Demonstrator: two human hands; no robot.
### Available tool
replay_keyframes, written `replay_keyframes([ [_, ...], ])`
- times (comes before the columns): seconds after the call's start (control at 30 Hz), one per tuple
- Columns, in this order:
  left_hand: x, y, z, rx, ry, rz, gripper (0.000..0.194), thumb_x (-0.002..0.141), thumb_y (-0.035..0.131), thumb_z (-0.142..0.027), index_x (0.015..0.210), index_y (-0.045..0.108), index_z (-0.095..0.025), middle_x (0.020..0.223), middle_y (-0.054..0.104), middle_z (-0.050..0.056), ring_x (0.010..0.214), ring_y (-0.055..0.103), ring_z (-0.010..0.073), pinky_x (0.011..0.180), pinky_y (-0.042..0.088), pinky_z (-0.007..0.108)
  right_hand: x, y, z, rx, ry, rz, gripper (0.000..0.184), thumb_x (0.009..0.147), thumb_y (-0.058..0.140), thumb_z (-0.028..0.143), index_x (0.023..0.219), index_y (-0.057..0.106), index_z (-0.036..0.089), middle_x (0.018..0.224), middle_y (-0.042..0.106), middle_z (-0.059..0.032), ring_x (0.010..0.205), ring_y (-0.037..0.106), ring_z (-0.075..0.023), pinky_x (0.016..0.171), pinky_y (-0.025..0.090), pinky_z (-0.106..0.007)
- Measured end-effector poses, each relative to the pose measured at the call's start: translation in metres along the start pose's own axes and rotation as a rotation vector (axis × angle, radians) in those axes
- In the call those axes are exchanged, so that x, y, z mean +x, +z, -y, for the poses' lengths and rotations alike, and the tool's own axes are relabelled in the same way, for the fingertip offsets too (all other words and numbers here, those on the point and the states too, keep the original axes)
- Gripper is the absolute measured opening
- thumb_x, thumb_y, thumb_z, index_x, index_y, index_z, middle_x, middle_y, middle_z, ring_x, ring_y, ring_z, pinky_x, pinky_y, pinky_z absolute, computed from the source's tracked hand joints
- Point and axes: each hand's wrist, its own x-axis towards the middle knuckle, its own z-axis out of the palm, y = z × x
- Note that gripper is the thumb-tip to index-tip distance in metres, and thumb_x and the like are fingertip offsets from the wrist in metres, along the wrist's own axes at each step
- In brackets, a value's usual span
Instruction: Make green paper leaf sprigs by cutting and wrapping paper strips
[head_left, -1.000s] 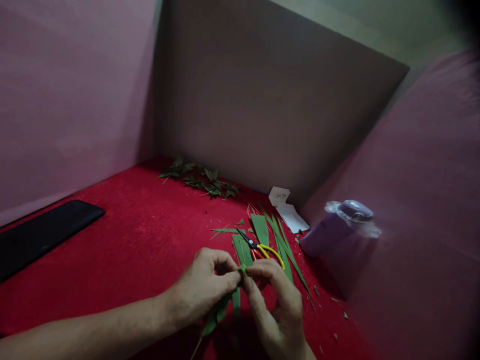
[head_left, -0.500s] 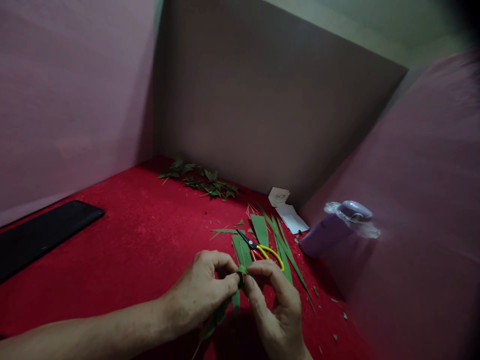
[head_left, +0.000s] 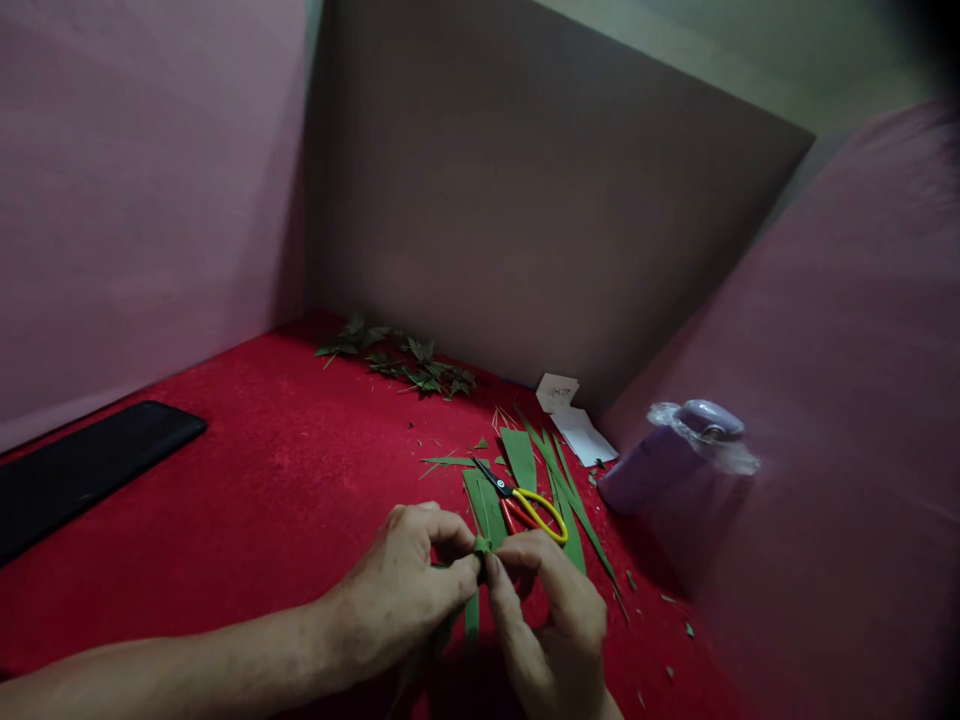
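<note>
Item one, we list a small folded leaf piece (head_left: 482, 547), green, pinched between the fingertips of both hands at the lower middle of the view, just on the near side of the scissors. The left hand (head_left: 401, 590) has thumb and forefinger closed on its left side; the right hand (head_left: 555, 610) has thumb and forefinger closed on its right, so the two sets of fingertips nearly meet; the exact fold we cannot make out. Below the fingers, we note a narrow green strip (head_left: 472, 616), partly hidden. Next, one pair of scissors (head_left: 504, 489), black blades pointing away and to the left, one handle yellow and one red, resting across a broad leaf strip (head_left: 477, 487). Beyond it, a second broad strip (head_left: 519, 455); to the right, several long narrow leaf blades (head_left: 574, 490), overlapping. Small green scraps (head_left: 689, 630) lie scattered at right. Farther back, we record a cluster of dark leaves (head_left: 424, 370) along the rear wall (head_left: 525, 200), and two white papers (head_left: 585, 437), the rear one marked. At far right, a purple container (head_left: 652, 470), clear plastic (head_left: 736, 460) about its top. At far left, a flat black object (head_left: 97, 470). All loose pieces lie on the red-covered desk (head_left: 300, 480).
</note>
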Motion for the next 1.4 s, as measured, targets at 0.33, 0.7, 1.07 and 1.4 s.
replay_keyframes([
  [0.33, 0.0010, 0.0004, -0.0043, 0.023, -0.040, -0.007, 0.012, 0.068, 0.055, -0.021, 0.058, 0.059, -0.017, 0.065, 0.060, 0.002, 0.066, 0.053, 0.0159, 0.062, 0.037, 0.028, -0.0029, -0.0002, 0.0002, -0.234, -0.193, -0.069, 0.018, 0.074, 0.056, 0.006, 0.083, 0.052, 0.020, 0.067, 0.060, -0.0024, 0.057, 0.056, -0.0147, 0.053, 0.043, -0.026],
  [0.7, 0.0018, -0.0008, -0.0032, 0.036, -0.003, -0.017, 0.014, 0.069, 0.055, -0.022, 0.057, 0.059, -0.017, 0.062, 0.060, 0.001, 0.067, 0.053, 0.0154, 0.063, 0.037, 0.028, -0.0007, 0.0002, 0.0022, -0.196, -0.147, -0.055, 0.029, 0.077, 0.053, 0.008, 0.104, 0.053, 0.017, 0.082, 0.065, -0.0068, 0.067, 0.062, -0.0174, 0.054, 0.049, -0.027],
  [1.07, -0.0009, -0.0009, -0.0046, 0.051, 0.023, -0.009, 0.014, 0.071, 0.054, -0.020, 0.062, 0.065, -0.018, 0.069, 0.064, 0.002, 0.074, 0.055, 0.0168, 0.068, 0.038, 0.030, 0.0001, -0.0005, 0.0061, 0.045, 0.049, 0.009, 0.014, 0.082, 0.050, 0.010, 0.091, 0.056, 0.019, 0.071, 0.061, -0.0003, 0.057, 0.058, -0.0115, 0.052, 0.047, -0.022],
  [1.4, 0.0008, 0.0009, -0.0029, -0.025, -0.013, -0.022, 0.011, 0.070, 0.056, -0.020, 0.061, 0.062, -0.018, 0.066, 0.062, 0.001, 0.067, 0.052, 0.0151, 0.065, 0.038, 0.028, 0.0007, -0.0004, 0.0057, 0.119, 0.143, 0.042, 0.012, 0.082, 0.051, 0.013, 0.091, 0.057, 0.019, 0.075, 0.063, -0.0012, 0.063, 0.061, -0.0130, 0.056, 0.049, -0.023],
])
